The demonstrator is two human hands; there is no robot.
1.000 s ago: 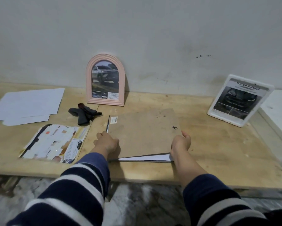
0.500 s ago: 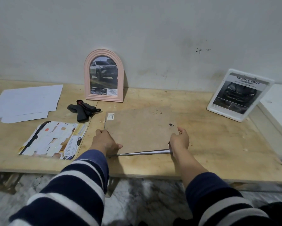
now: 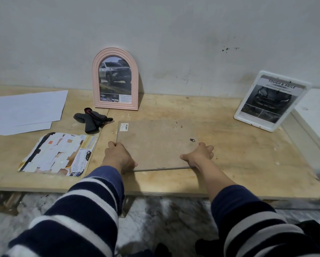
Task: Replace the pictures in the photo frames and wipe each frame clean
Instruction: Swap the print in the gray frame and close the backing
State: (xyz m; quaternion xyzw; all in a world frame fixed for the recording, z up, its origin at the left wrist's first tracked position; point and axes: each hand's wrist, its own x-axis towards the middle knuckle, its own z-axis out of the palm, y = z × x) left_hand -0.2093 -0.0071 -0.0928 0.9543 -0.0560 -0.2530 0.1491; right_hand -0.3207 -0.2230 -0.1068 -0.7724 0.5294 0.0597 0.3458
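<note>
A rectangular frame lies face down on the wooden table, its brown backing board [image 3: 155, 143] up, with a barcode sticker at its far left corner and a small hanger near its right edge. My left hand [image 3: 118, 157] grips the frame's near left corner. My right hand [image 3: 199, 154] grips its near right corner, thumb on the board. A pink arched frame [image 3: 115, 79] with a truck picture leans on the wall. A white frame [image 3: 271, 100] with a dark car picture leans at the right.
A dark cloth [image 3: 91, 119] lies left of the face-down frame. White sheets of paper [image 3: 27, 110] lie at the far left, and a torn printed picture [image 3: 58, 154] lies near the table's front edge [image 3: 164, 193]. A white ledge [image 3: 315, 115] borders the right end.
The backing board, lifted at its near edge a second ago with a white sheet showing beneath, now lies down flat on the frame. Both hands stay at its near corners.
</note>
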